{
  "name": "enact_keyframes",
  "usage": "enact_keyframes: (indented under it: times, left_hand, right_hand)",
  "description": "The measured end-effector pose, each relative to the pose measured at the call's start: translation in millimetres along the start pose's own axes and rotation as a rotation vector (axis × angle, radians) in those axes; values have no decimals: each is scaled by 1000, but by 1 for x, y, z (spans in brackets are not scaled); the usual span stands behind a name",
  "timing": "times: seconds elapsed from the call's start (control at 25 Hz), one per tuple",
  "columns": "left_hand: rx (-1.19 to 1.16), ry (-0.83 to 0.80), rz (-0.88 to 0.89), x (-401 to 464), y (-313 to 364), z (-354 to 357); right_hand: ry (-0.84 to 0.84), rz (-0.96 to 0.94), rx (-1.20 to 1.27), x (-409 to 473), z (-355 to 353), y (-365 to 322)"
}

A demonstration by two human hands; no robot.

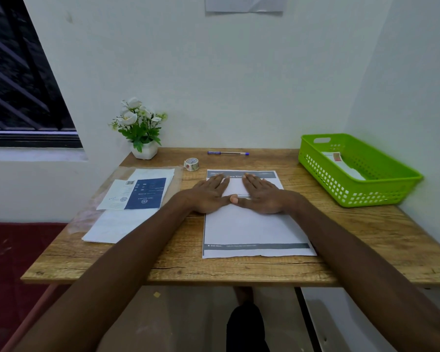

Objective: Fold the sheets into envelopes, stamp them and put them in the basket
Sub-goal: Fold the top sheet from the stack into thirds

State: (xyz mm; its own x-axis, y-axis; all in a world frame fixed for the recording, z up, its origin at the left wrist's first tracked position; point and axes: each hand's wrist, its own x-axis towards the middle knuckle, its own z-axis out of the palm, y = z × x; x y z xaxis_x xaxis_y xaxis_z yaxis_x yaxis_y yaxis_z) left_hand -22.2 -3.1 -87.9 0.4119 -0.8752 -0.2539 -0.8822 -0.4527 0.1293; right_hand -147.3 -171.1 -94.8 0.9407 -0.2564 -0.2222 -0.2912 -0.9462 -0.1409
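Observation:
A white printed sheet (254,229) with grey bands at its far and near ends lies flat in the middle of the wooden table (178,262). My left hand (208,194) and my right hand (262,195) press flat on its far half, fingers straight, thumbs touching at the centre. To the left, a stack of sheets (122,219) carries a blue and white leaflet (137,193). A roll of patterned tape (191,164) stands beyond the sheet. The green basket (381,184) at the right holds a folded white envelope (340,162) with a red stamp.
A blue pen (228,153) lies near the table's back edge. A white pot of artificial flowers (141,130) stands at the back left corner. Walls close in behind and on the right. A dark window is at the left.

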Motion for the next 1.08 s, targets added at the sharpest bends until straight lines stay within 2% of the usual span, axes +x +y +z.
enact_keyframes:
  times: [0.4,0.6,0.96,1.08]
  left_hand:
    - [-45,-18,-143,2,-2,1]
    - [-62,-5,-176,0,1,4]
    - [-148,247,-123,-44,14,2]
    - [-322,393,-108,-84,2,9]
  right_hand:
    - [-4,163,23,-1,-5,25]
    - [0,182,37,-3,-7,24]
    - [76,102,62,-13,-20,5]
    - [101,22,-26,-24,-25,-25]
